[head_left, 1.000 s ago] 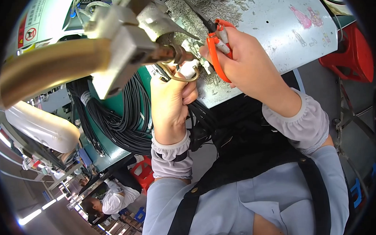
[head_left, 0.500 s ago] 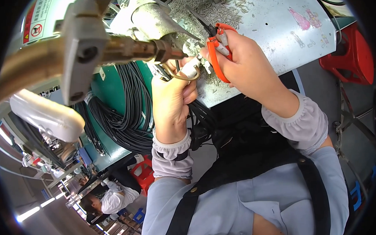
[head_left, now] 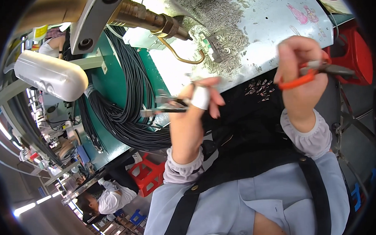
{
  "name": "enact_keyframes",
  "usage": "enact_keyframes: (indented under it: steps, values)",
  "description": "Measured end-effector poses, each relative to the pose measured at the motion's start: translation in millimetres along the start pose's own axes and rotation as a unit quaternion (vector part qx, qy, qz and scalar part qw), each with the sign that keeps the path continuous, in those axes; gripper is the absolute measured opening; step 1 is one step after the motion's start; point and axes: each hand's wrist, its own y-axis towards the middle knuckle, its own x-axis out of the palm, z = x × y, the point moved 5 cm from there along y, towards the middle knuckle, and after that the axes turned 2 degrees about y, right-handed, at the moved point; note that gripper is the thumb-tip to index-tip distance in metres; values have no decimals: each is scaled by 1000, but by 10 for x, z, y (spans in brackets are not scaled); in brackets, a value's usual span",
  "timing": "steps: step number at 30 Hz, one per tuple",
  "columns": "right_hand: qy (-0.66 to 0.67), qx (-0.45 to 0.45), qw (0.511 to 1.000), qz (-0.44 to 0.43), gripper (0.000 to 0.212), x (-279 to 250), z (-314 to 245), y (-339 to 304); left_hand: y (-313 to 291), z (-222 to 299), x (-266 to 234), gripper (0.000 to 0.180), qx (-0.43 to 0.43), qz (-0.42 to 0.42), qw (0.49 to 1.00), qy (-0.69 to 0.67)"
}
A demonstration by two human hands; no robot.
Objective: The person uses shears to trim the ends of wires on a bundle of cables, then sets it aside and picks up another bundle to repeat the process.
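Note:
In the middle, my left hand (head_left: 192, 117), smeared by motion, has a white wrap on its thumb. Its fingers are curled loosely around dark cable ends (head_left: 165, 106) with silvery tips, which stick out to the left. How the fingers sit on them is blurred. Away to the right, over the table's near edge, my right hand (head_left: 305, 86) holds orange-handled scissors (head_left: 294, 82). Their dark blades point right. Above my left hand hangs the machine's brass nozzle (head_left: 174, 29), with a curved brass tube (head_left: 179, 57) below it, beside a small green-and-metal fixture (head_left: 208, 46).
A heap of small silvery pieces (head_left: 230, 33) covers part of the white tabletop (head_left: 264, 40). Coiled black cables (head_left: 129, 94) lie on a green surface at left. A white rounded lamp-like part (head_left: 50, 76) juts in. Red stools (head_left: 357, 57) stand nearby; another person (head_left: 114, 199) sits lower left.
My right hand has swung right with the scissors, away from the nozzle. My left hand has drawn back toward me and slightly right, with the cable ends. The view has shifted, showing more of the nozzle.

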Motion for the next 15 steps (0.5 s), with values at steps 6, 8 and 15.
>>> enact_keyframes:
  steps: [6, 8, 15]
  values:
    - [15, 87, 938, -335, 8, 464, 90, -206, -130, -35, 225, 23, -32, -89, 988, 120]
    - [-17, 9, 949, -314, 8, 450, 80, -240, -89, -2, 146, 22, -41, -51, 997, -44]
    - [-160, -423, 844, -289, 13, 334, -197, -360, -96, 23, 136, 19, -66, -22, 986, -149]
